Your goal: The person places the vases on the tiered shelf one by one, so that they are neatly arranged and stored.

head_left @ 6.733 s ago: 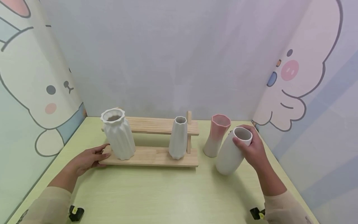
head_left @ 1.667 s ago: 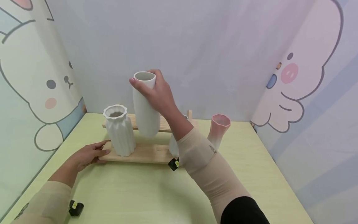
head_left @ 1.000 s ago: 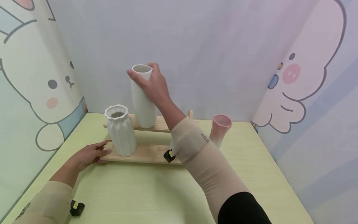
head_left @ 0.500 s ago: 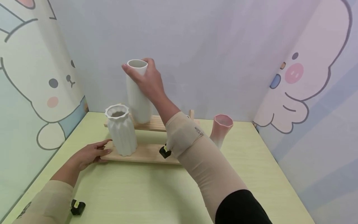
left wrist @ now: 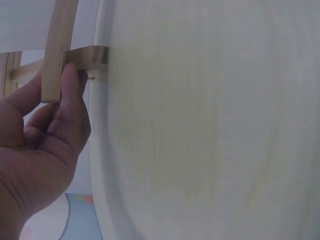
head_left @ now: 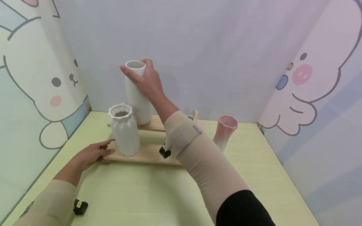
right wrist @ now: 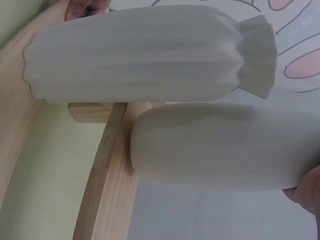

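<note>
My right hand (head_left: 148,80) grips a smooth white vase (head_left: 138,103) near its rim, thumb on one side and fingers on the other. In the right wrist view the base of this smooth vase (right wrist: 215,145) is at the upper board (right wrist: 107,200) of a two-tier wooden plant stand. A pleated white vase (head_left: 125,135) with a scalloped rim stands on the left of the lower board (head_left: 148,152), just in front. At the stand's left end, my left hand (head_left: 93,153) pinches that lower board; the left wrist view shows thumb and fingers (left wrist: 72,90) on its opposite sides.
A slim white vase (head_left: 190,117) on the stand's right side is mostly hidden by my right sleeve. Right of the stand, a pink-and-white vase (head_left: 225,128) stands on the pale green table (head_left: 127,194). A plain wall (head_left: 198,62) rises close behind the stand.
The smooth vase, held tilted at the table's right before, was lifted leftward across the stand and lowered to the upper board behind the pleated vase. My left hand kept its hold.
</note>
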Demonstrator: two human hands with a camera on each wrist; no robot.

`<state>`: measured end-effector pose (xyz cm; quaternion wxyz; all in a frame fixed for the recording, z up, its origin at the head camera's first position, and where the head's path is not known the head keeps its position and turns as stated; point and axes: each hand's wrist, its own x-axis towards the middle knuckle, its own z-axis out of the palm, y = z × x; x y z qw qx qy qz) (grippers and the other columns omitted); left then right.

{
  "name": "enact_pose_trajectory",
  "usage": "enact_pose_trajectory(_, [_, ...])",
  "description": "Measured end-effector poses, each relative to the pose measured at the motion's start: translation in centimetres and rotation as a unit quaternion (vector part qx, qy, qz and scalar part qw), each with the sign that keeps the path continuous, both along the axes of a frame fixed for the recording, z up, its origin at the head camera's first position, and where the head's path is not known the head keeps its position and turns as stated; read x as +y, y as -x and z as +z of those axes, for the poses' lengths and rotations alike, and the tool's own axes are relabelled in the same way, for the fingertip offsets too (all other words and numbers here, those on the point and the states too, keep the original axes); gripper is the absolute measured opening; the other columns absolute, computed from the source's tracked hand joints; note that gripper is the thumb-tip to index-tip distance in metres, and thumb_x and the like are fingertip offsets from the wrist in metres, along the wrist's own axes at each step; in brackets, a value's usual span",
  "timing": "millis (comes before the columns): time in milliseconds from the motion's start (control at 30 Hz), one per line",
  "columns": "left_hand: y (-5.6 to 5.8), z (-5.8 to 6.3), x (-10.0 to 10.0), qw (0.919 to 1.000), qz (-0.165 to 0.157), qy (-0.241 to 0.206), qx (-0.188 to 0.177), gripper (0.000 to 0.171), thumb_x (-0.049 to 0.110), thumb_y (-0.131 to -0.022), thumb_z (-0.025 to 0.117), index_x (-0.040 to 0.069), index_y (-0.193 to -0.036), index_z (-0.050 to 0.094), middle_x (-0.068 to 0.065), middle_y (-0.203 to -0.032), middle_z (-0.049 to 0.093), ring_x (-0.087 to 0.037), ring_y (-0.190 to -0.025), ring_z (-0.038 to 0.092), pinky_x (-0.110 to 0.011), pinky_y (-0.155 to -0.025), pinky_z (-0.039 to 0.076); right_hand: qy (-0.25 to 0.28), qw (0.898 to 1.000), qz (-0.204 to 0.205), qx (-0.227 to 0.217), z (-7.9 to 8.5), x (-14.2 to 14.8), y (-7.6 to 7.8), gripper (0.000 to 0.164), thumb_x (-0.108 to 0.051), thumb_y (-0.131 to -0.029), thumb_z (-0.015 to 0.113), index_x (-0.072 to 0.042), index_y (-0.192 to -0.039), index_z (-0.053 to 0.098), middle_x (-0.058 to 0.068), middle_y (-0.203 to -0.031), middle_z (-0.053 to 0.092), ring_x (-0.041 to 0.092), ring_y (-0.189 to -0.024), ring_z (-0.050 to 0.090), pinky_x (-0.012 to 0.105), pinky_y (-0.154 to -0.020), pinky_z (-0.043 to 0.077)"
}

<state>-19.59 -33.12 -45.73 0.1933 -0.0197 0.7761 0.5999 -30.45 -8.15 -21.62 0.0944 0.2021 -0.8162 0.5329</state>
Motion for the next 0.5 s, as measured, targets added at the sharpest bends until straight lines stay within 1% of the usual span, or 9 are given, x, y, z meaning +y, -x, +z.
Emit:
enact_pose_trajectory(100, [0.1, -0.1, 0.1, 1.0, 0.0, 0.003, -0.001, 0.081, 0.029, -0.096, 0.065, 0.01, -0.158, 0.015, -0.033, -0.158, 0.007, -0.007, -0.098, 0.06, -0.033, -0.087, 0.06, -0.006, 1.0, 0.0, -0.005, -0.2, -0.2, 0.0, 0.064, -0.061, -0.082, 0.069, -0.025, -0.128, 0.043, -0.007, -0.1, 0.061, 0.009, -0.087, 0.061, 0.02, -0.063, 0.056])
enact_pose_trajectory(233, [0.2, -0.3, 0.2, 1.0, -0.002, 0.002, -0.003, 0.081, 0.03, -0.096, 0.065, 0.012, -0.158, 0.016, -0.032, -0.159, 0.007, -0.009, -0.098, 0.06, -0.033, -0.087, 0.06, -0.014, 1.0, -0.012, -0.002, -0.5, -0.3, 0.2, 0.065, -0.062, -0.082, 0.068, -0.024, -0.129, 0.043, -0.008, -0.1, 0.061, 0.008, -0.088, 0.06, 0.02, -0.064, 0.055])
enact_pose_trajectory(367, [0.2, -0.3, 0.2, 1.0, -0.001, 0.0, -0.002, 0.081, 0.03, -0.096, 0.065, 0.011, -0.158, 0.016, -0.032, -0.159, 0.006, -0.008, -0.098, 0.06, -0.033, -0.087, 0.06, -0.002, 1.0, -0.011, 0.002, -0.8, -0.3, 0.2, 0.065, -0.062, -0.082, 0.068, -0.025, -0.13, 0.043, -0.008, -0.101, 0.061, 0.008, -0.088, 0.06, 0.02, -0.065, 0.055])
enact_pose_trajectory(500, [0.1, -0.2, 0.1, 1.0, -0.002, 0.0, -0.002, 0.082, 0.029, -0.095, 0.066, 0.01, -0.158, 0.016, -0.033, -0.159, 0.001, -0.007, -0.099, 0.06, -0.034, -0.087, 0.06, 0.013, 1.0, -0.006, -0.003, -1.1, -0.4, 0.2, 0.065, -0.061, -0.082, 0.069, -0.027, -0.131, 0.043, -0.009, -0.103, 0.061, 0.007, -0.089, 0.06, 0.02, -0.065, 0.055])
